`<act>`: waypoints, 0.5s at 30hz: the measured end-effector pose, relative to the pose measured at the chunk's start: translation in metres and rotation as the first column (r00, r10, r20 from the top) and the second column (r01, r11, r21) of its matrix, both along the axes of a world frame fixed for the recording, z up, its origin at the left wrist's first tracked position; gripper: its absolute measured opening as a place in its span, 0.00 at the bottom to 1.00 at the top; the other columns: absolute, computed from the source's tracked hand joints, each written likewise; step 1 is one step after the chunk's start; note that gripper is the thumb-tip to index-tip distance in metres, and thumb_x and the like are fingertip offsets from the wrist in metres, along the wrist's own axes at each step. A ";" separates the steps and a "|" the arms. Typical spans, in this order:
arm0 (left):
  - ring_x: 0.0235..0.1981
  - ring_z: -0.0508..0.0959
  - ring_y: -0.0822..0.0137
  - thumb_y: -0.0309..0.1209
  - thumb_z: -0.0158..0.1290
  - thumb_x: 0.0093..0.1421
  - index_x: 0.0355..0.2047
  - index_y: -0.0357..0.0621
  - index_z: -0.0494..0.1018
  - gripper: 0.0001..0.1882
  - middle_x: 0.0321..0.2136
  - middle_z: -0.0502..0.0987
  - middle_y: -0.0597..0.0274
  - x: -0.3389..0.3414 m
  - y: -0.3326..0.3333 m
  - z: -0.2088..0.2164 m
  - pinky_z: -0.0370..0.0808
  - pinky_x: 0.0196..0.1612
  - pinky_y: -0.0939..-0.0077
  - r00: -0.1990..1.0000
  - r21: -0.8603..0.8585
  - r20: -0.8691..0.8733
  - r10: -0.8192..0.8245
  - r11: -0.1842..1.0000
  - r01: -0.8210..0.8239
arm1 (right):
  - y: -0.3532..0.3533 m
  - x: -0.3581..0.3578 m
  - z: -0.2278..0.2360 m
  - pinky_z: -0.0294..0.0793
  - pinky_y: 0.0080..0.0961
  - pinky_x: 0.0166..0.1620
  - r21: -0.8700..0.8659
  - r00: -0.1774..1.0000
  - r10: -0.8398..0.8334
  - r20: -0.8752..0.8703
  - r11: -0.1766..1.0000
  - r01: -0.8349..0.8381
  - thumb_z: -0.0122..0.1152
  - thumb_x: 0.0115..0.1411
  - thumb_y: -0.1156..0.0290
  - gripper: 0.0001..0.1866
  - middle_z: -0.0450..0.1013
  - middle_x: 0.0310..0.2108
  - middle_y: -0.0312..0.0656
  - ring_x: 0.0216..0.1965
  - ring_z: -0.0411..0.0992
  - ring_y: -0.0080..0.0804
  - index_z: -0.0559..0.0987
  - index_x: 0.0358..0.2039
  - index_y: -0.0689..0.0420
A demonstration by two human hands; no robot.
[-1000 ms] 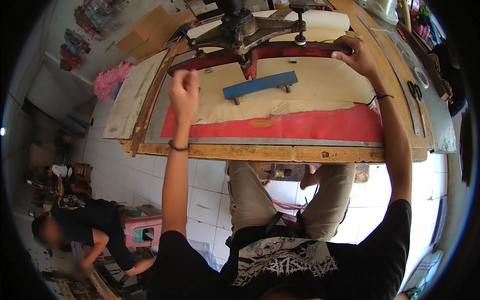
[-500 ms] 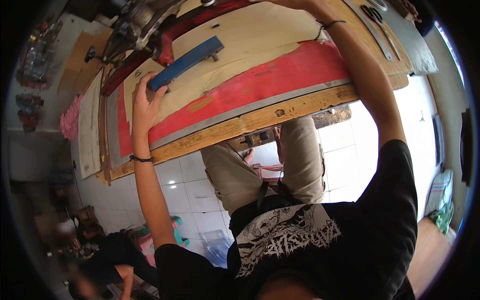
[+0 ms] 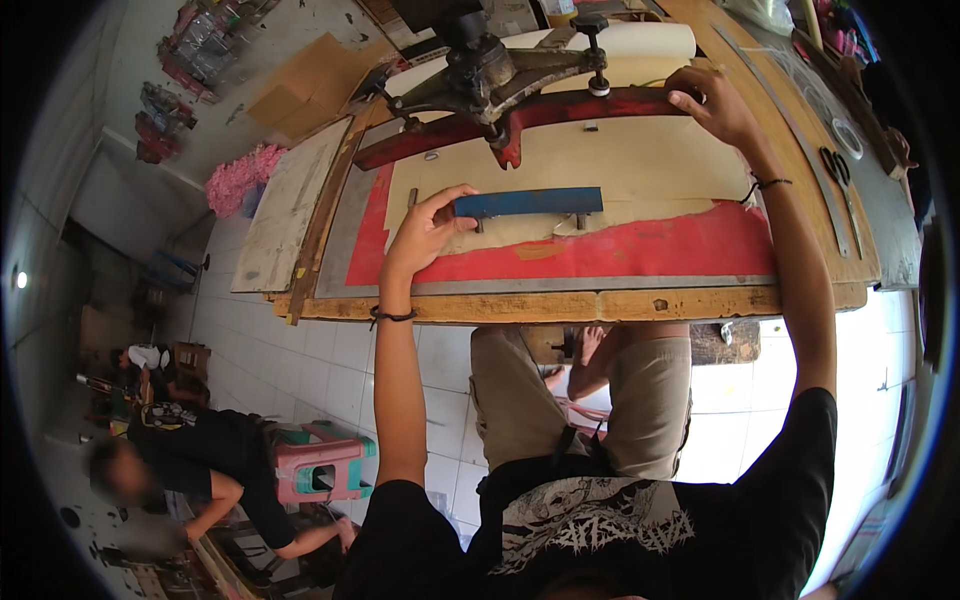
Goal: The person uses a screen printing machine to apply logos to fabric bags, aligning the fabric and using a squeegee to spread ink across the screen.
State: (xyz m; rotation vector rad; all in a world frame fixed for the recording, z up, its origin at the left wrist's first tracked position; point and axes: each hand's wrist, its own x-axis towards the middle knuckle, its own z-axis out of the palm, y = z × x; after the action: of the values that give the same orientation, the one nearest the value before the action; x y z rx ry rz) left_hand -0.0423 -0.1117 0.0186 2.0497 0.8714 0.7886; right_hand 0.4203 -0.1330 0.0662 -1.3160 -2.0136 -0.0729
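My left hand (image 3: 432, 236) grips the left end of a blue bar (image 3: 540, 202), thumb at its near side and fingers over its top. Short metal pegs show under the bar, which is over a cream sheet (image 3: 560, 150) with a torn-looking near edge. A red sheet (image 3: 640, 252) shows along the near side of the cream one. My right hand (image 3: 715, 108) is curled over the right end of a long red metal bar (image 3: 560, 108) at the far side. Its thumb points left; part of its fingers is hidden.
A dark metal clamp bracket (image 3: 490, 80) with screw knobs stands over the red bar. On the wooden table's (image 3: 480, 307) right side lie a steel ruler (image 3: 790, 130) and black scissors (image 3: 838, 170). Another person (image 3: 205, 460) sits low at the left, near a pink and green stool (image 3: 325, 465).
The view has turned and shifted, so the table appears level and more of the clamp bracket shows. My right hand has come fully into view. My left hand still holds the blue bar.
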 end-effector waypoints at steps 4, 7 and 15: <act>0.25 0.65 0.79 0.25 0.63 0.51 0.47 0.45 0.76 0.20 0.26 0.72 0.70 -0.004 -0.006 0.000 0.66 0.31 0.82 0.998 0.084 -0.049 0.044 0.996 -0.040 | 0.003 -0.002 -0.001 0.70 0.30 0.36 0.032 0.999 0.001 -0.038 0.999 0.000 0.52 0.64 0.54 0.21 0.75 0.30 0.46 0.30 0.69 0.35 0.78 0.37 0.62; 0.23 0.62 0.78 0.26 0.64 0.50 0.47 0.47 0.77 0.22 0.22 0.68 0.69 0.000 -0.009 0.007 0.64 0.29 0.83 0.990 0.297 -0.117 0.083 0.954 -0.045 | -0.001 -0.002 -0.002 0.69 0.29 0.36 0.018 0.997 -0.010 -0.071 1.000 0.012 0.54 0.63 0.54 0.21 0.75 0.28 0.43 0.29 0.68 0.33 0.79 0.36 0.62; 0.17 0.50 0.77 0.25 0.63 0.51 0.51 0.51 0.76 0.25 0.15 0.48 0.73 -0.003 -0.013 0.010 0.53 0.20 0.79 0.975 0.194 -0.180 0.131 0.976 -0.095 | -0.002 -0.006 -0.007 0.70 0.29 0.37 -0.079 0.999 0.026 0.025 0.997 -0.024 0.66 0.54 0.57 0.17 0.77 0.28 0.41 0.29 0.72 0.33 0.82 0.34 0.58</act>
State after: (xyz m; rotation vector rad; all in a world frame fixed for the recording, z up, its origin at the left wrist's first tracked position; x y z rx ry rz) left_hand -0.0448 -0.1242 0.0286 2.2846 1.0650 0.7657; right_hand 0.4144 -0.1347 0.0595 -1.3453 -2.0733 0.0009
